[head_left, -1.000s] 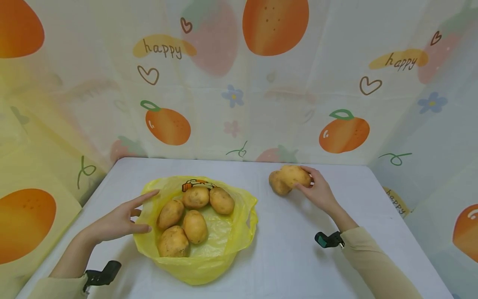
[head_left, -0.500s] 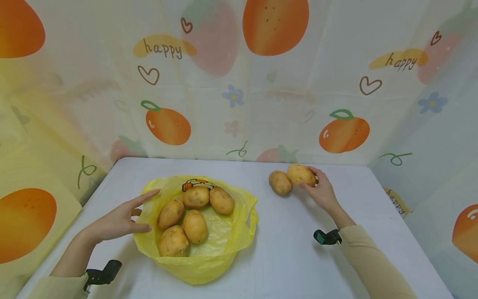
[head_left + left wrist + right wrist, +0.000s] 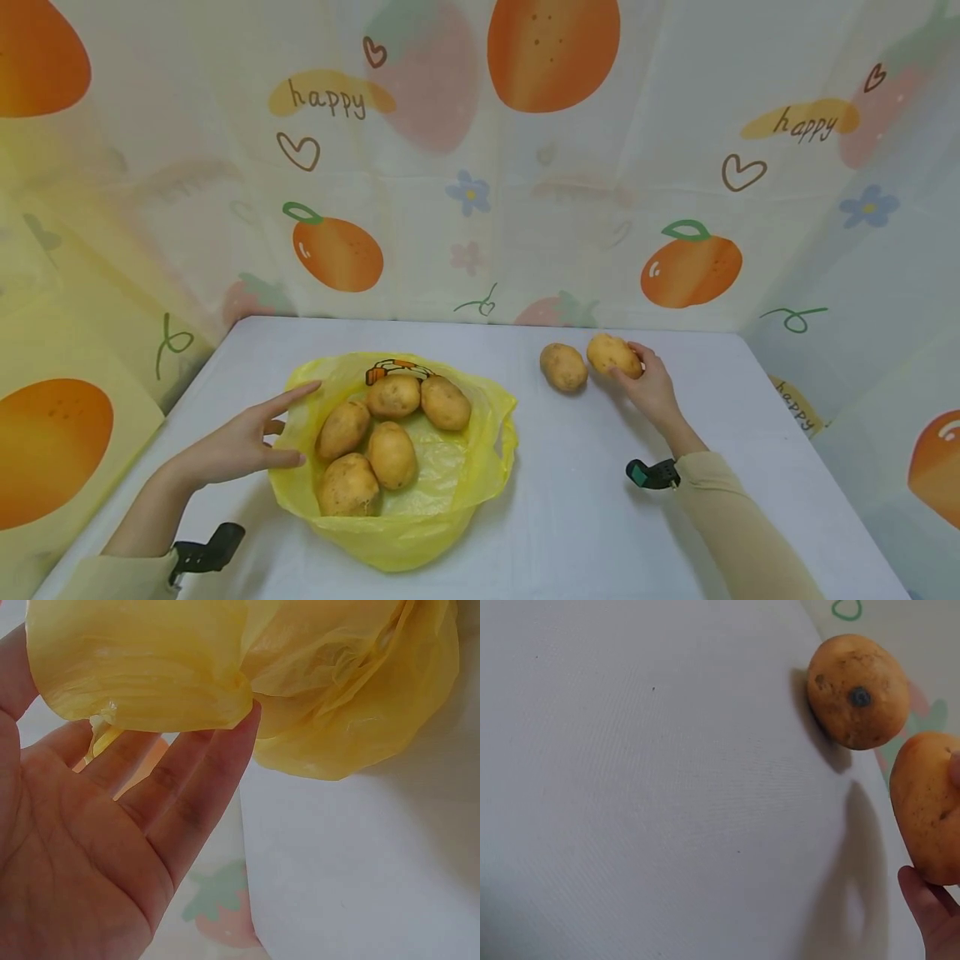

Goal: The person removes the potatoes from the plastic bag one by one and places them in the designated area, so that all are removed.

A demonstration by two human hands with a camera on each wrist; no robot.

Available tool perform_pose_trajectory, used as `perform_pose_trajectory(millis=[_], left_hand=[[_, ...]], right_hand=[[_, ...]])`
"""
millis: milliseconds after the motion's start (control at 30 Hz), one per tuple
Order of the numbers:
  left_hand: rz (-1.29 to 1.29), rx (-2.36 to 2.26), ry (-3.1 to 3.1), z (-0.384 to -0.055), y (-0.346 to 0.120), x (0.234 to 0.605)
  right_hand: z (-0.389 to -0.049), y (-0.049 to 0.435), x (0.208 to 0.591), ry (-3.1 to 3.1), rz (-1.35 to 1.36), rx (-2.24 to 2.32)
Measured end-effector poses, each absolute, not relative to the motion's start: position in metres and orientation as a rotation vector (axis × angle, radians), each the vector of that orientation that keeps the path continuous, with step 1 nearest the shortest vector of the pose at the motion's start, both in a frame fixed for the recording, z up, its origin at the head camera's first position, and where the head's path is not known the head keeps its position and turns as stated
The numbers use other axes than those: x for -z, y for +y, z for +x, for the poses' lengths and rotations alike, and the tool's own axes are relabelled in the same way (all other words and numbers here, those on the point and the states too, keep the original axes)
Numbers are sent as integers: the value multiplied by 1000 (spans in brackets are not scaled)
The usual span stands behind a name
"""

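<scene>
the held potato (image 3: 613, 357), pinched between thumb and fingers of the right hand (image 3: 654, 393), has shifted rightward over the white table (image 3: 570, 500), apart from the other potato (image 3: 564, 367) (seemingly spacing the pair). the left hand (image 3: 228, 446) touches the yellow bag (image 3: 397, 542), fingers wide.

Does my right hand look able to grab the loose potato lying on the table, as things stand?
Probably not right now: your right hand is busy gripping another potato, which sits between it and the loose potato. With the hand emptied, it likely could, since the loose one is close by.
</scene>
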State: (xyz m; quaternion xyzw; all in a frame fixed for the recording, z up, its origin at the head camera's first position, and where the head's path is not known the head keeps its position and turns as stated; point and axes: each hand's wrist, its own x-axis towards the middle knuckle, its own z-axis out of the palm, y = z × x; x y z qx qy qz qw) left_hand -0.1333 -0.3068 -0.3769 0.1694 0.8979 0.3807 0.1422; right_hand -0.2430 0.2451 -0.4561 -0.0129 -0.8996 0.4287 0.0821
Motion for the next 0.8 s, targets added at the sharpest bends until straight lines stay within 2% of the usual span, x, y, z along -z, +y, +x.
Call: perform_pose_trajectory(millis=[533, 800], left_hand=[[483, -1104, 2592, -131, -307, 376], [488, -1109, 2587, -132, -308, 378]], right_hand=[[-245, 241, 466, -2804, -214, -1272], [-245, 239, 468, -2827, -213, -1249]])
